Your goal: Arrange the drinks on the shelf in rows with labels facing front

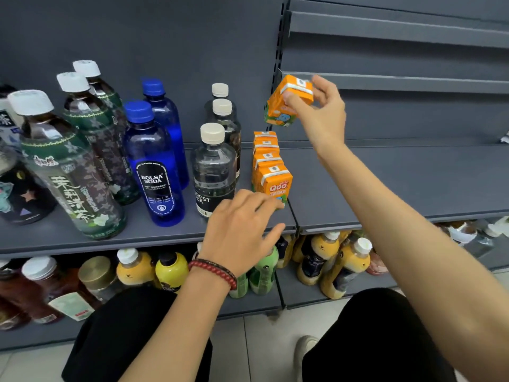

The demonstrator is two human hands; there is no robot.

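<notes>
While the right hand (322,111) was raised above the shelf (440,175), its thumb and fingers were curled round a small orange carton (289,102), gripping it near the top; the carton hung tilted in the air, clear of the shelf and above the far end of a row of orange cartons (271,172); that row ran from the front of the shelf toward the back panel, four deep as far as could be counted, and the front one showed its printed face forward; the left hand (239,230) hovered low at the shelf's front edge, palm down, fingers loosely spread and holding nothing; its fingertips lay just by the bottom of the front carton, though whether they touched it could not be told; a bracelet (213,271) of red beads sat on that wrist; left of the cartons stood a row of clear bottles (213,166) with cream caps, the front label showing only part of its lettering; further left came two blue bottles (154,166) in a line, the front label facing forward, and then a row of tea bottles (71,172) with white caps and green flowered wrappers; on the lower shelf (303,296) stood yellow bottles (349,266) among others, crowded together and partly hidden by the arms and by the shelf above.
</notes>
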